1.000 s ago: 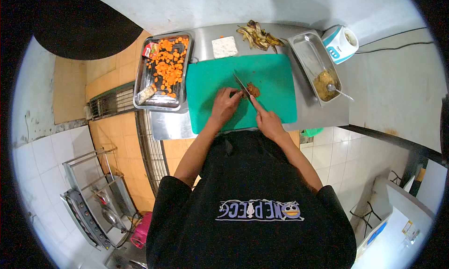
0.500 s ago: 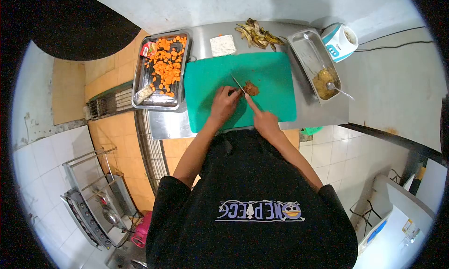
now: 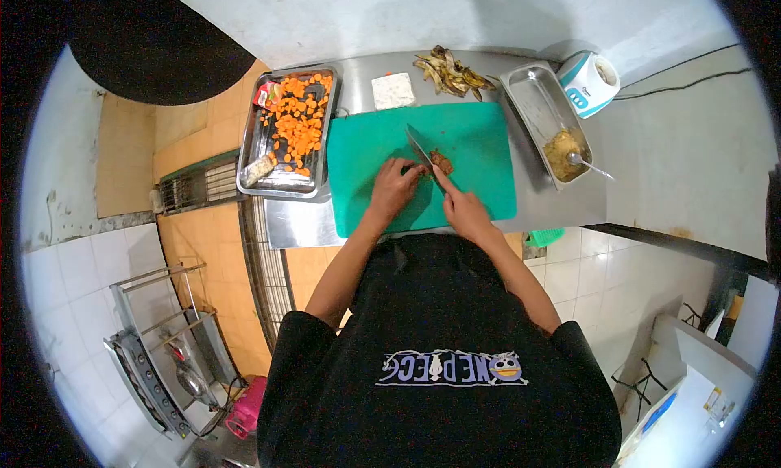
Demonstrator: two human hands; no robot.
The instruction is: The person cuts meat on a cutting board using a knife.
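On the green cutting board [image 3: 480, 130], my right hand [image 3: 467, 212] is closed round the handle of a knife [image 3: 418, 143], its index finger stretched along toward the blade. The blade slants up and left across the board. Just right of it lies a small pile of chopped brown food [image 3: 442, 160]. My left hand [image 3: 393, 188] rests on the board left of the knife. Its bent fingers press on a small dark brown piece [image 3: 424, 169] beside the blade, mostly hidden by the fingertips.
A metal tray [image 3: 327, 134] of cut carrots [image 3: 298, 132] stands left. Behind the board lie a white block [image 3: 393, 91] and wilted peels [image 3: 450, 71]. At right are a metal pan [image 3: 533, 102] holding yellowish paste and a spoon [image 3: 598, 171], and a white-and-teal appliance [image 3: 587, 85].
The view has tilted a little, so the worktop sits lower in it. The knife's blade has turned to show more of its flat side. Both hands stay close together around the brown food.
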